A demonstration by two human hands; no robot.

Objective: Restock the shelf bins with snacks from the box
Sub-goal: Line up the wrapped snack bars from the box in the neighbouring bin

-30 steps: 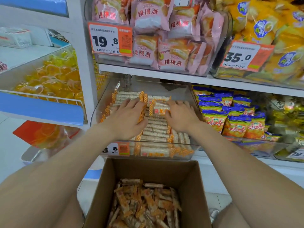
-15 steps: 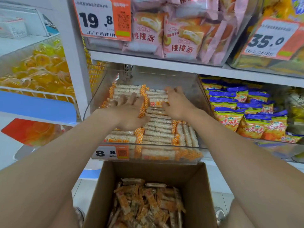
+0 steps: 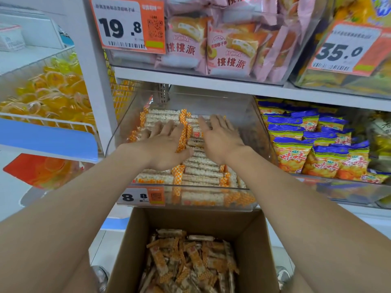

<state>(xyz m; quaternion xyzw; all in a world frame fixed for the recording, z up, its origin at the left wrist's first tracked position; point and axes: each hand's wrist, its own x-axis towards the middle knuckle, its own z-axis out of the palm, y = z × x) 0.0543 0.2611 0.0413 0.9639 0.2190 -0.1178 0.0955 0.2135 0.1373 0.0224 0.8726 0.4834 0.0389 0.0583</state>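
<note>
Both hands have slid deeper into the clear bin (image 3: 257, 132) since the earlier frame, and the view has dropped closer to the shelf. Left to right: the left hand (image 3: 164, 146) lies palm down with fingers spread flat on the rows of rice bars (image 3: 201, 172), pinching nothing. Just beside it, the right hand (image 3: 220, 138) rests the same way, fingers splayed over the back rows; whether a fingertip hooks a wrapper I cannot tell. An orange-and-white price tag (image 3: 141, 196) sits on the bin's front. Below, the cardboard box (image 3: 249, 246) holds more loose bars (image 3: 188, 261). Blue-topped snack bags (image 3: 317, 153) fill the neighbouring bin.
</note>
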